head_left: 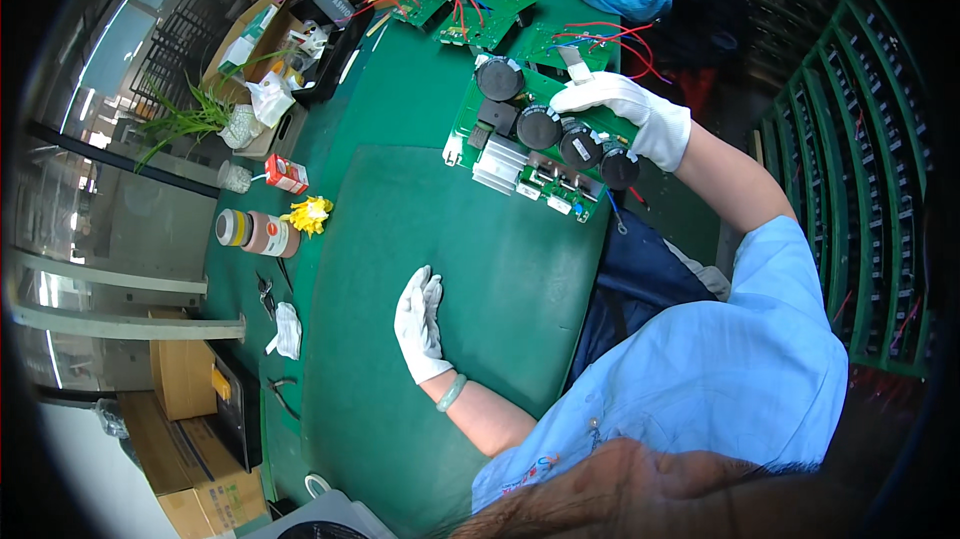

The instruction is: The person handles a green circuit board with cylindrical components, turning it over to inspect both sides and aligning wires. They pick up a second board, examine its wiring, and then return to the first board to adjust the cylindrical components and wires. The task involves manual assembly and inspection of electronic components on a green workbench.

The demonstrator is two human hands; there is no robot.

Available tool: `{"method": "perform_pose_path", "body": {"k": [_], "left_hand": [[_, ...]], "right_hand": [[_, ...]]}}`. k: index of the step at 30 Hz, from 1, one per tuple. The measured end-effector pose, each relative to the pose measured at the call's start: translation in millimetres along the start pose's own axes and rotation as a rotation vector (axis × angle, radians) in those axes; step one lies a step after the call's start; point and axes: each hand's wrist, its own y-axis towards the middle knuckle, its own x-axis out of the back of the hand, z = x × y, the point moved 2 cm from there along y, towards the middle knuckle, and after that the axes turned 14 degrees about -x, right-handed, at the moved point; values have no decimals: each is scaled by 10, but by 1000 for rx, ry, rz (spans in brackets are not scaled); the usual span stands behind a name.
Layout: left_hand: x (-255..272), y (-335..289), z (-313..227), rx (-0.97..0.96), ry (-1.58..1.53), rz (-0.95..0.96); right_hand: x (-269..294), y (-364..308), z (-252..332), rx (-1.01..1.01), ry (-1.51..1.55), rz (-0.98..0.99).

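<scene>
Four black cylinders [539, 126] and finned metal [500, 163] stud the board [537, 89].

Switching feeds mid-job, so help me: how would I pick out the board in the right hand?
Start at the green table and go to its upper right in the picture, where the white-gloved right hand holds a green circuit board. Unlike the boards beyond it, this one plainly shows a silver finned heatsink and big round black capacitors.

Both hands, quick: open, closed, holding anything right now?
Left hand: open, holding nothing.
Right hand: closed on the green circuit board.
</scene>
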Motion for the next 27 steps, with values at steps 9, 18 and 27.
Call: {"method": "perform_pose_path", "body": {"k": [9,18,27], "left_hand": [[56,11,54,-13,-11,14],[27,-6,21,-11,-20,16],[97,26,106,-20,-26,28]], "right_hand": [[-80,-34,-1,-59,264,51],[-201,-143,82,-115,323,-6],[-296,-298,145,-75,310,-11]]}}
